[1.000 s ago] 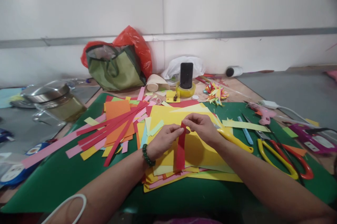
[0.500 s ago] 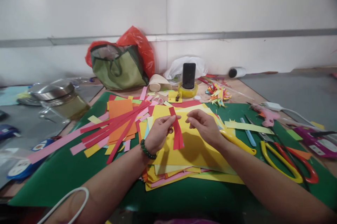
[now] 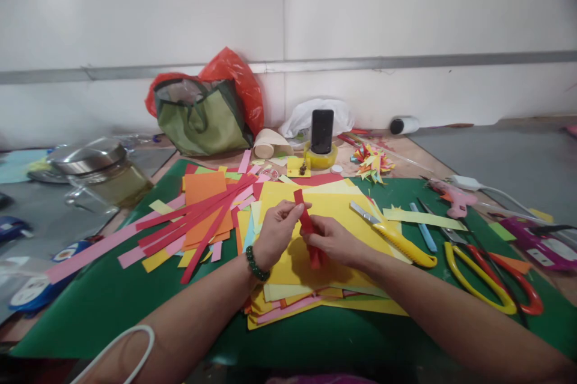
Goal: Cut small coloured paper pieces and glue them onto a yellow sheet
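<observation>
Red paper strips [image 3: 306, 220], in a thin bundle, stand between my two hands over the yellow paper sheets [image 3: 288, 267]. My left hand [image 3: 283, 225] pinches them near the upper end between thumb and fingers. Lower down, my right hand [image 3: 331, 237] has its fingers closed around the same strips from the right. Their lower end hangs just above the yellow paper and looks slightly blurred. A yellow-handled utility knife [image 3: 399, 243] lies on the sheets right of my right hand.
Loose coloured strips and an orange sheet [image 3: 205, 188] lie on the green mat [image 3: 130, 288] at left. To the right are scissors [image 3: 480, 279], a blue cutter [image 3: 422, 228] and a pink glue gun [image 3: 460, 199]. A phone [image 3: 322, 131] stands behind; a glass jar [image 3: 106, 170] sits left.
My right hand has moved down and left from the air and closed on the red strips. The strips, fanned out before, are now gathered between both hands. The utility knife's blade has come into view.
</observation>
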Tool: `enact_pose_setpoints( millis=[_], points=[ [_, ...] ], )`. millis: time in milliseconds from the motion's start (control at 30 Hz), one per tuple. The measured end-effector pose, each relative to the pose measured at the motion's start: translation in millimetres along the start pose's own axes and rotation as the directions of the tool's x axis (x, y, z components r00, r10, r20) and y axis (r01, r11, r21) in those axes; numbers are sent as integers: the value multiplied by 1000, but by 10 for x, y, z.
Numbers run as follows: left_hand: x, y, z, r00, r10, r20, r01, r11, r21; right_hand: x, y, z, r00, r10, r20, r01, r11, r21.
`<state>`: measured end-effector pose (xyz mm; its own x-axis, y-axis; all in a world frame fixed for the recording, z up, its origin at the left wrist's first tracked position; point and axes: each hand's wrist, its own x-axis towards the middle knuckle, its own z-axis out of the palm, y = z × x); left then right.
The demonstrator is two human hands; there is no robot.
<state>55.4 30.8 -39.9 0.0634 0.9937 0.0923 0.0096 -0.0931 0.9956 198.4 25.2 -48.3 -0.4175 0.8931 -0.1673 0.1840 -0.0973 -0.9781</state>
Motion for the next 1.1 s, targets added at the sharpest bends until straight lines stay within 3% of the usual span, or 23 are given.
enact_pose_setpoints(
  millis=[167, 300, 433, 567, 767, 1100],
  points=[
    [-2, -24, 18, 989, -149, -16, 146, 981, -130, -22, -55, -8, 982, 110, 151, -119, 991, 56],
    [-36, -7, 56, 995, -100, -10, 98, 985, -143, 13, -21, -2, 999, 27, 30, -27, 1000, 15],
    [-69, -8, 85, 999, -26, -26, 23, 994, -103, 69, 67, -33, 990, -113, -82, 99, 982, -161],
    [-58, -30, 85, 995, -65, -72, 54, 988, -145, 89, 115, -67, 972, -193, -136, 141, 935, -324],
    [-51, -22, 71, 976, -218, 12, 211, 926, -312, 52, 48, -50, 985, -168, 35, 172, 975, -138],
    [-46, 2, 64, 970, -243, 8, 233, 921, -311, 22, 11, -75, 997, -65, 51, 65, 998, -5]
  ],
)
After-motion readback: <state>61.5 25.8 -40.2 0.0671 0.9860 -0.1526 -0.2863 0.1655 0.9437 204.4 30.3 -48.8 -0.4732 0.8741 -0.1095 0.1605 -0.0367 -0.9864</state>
